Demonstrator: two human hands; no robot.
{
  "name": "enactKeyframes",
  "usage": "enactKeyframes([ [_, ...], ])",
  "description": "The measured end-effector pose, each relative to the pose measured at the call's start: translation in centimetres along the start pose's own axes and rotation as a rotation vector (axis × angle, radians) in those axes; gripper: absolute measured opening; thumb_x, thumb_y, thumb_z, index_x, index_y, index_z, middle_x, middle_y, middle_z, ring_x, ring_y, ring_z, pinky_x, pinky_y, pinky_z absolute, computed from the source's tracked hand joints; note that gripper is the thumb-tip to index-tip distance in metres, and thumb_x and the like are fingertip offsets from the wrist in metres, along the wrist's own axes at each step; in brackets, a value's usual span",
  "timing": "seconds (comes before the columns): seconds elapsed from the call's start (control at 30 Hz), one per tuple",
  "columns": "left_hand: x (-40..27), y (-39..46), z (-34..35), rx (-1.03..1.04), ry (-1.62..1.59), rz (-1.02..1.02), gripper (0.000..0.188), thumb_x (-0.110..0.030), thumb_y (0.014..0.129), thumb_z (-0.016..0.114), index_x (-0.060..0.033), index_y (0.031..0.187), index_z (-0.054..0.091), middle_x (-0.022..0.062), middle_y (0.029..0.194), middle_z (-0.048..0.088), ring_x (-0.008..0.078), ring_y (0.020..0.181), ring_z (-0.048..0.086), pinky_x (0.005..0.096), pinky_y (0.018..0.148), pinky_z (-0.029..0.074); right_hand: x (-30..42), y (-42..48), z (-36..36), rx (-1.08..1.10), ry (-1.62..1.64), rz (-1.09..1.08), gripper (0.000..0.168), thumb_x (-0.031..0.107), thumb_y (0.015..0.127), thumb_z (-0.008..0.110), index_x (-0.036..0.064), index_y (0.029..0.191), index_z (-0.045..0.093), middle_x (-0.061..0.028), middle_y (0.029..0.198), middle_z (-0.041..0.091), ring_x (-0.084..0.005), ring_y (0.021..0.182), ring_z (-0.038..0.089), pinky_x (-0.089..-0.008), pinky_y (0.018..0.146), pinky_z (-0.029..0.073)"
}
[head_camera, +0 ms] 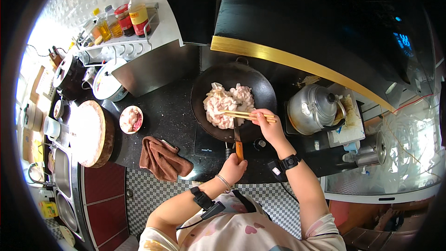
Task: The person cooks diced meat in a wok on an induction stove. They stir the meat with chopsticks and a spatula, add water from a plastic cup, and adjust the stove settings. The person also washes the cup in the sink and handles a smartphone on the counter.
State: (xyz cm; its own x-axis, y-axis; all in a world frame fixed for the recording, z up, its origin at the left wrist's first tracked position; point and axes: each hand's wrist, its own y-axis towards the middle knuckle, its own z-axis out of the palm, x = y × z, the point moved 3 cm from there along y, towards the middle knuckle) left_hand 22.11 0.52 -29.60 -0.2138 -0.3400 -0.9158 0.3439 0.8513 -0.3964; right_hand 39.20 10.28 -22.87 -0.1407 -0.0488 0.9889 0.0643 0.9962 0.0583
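Note:
A dark wok (258, 80) sits on the stove, with a pile of pale sliced meat (221, 106) in its middle. My left hand (234, 170) is closed around the wooden handle of a metal spatula (239, 150), whose blade end lies in the meat and is partly hidden. Wooden chopsticks (249, 115) are pinched in my right hand (269, 125), their tips over the meat. The wok's own handle (228, 153) points towards me beside the spatula handle.
A metal kettle (308, 108) stands right of the wok. To the left are a brown cloth (163, 160), a small bowl of meat (131, 120), a round chopping block (106, 136) and a lidded pot (109, 80). Bottles (139, 17) stand on a rack above. The range hood (303, 66) overhangs the stove.

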Motion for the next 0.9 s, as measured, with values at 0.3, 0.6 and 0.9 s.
enactKeyframes([
  [0.3,-1.2,-2.5,-1.2,-0.008,0.092,0.099,0.028,-0.020,0.086,0.062,0.0029,0.082,0.046,0.0221,0.065,0.057,0.0371,0.062,0.060,0.0425,0.057,0.047,2.1,-2.1,-2.7,-0.120,0.003,-0.076,0.027,0.020,0.100,0.048,-0.003,0.103,0.061,-0.0114,0.099,0.067,-0.0185,0.090,0.067,-0.0284,0.079,0.056],
  [0.6,-2.8,-4.3,-2.2,0.016,0.160,0.192,0.028,-0.019,0.085,0.062,0.0031,0.080,0.045,0.0203,0.061,0.054,0.0343,0.056,0.058,0.0414,0.051,0.044,0.0,-2.7,-6.8,-0.448,0.475,0.119,0.024,0.021,0.099,0.049,-0.001,0.100,0.058,-0.0147,0.095,0.066,-0.0255,0.086,0.069,-0.0310,0.077,0.057],
  [0.9,-2.4,-4.0,-1.8,0.077,0.147,0.258,0.028,-0.019,0.085,0.062,0.0031,0.079,0.046,0.0208,0.062,0.054,0.0352,0.056,0.057,0.0422,0.052,0.044,-2.5,-4.0,-9.1,-0.527,0.706,0.214,0.023,0.020,0.098,0.050,-0.001,0.102,0.058,-0.0160,0.097,0.065,-0.0276,0.089,0.068,-0.0317,0.080,0.058],
])
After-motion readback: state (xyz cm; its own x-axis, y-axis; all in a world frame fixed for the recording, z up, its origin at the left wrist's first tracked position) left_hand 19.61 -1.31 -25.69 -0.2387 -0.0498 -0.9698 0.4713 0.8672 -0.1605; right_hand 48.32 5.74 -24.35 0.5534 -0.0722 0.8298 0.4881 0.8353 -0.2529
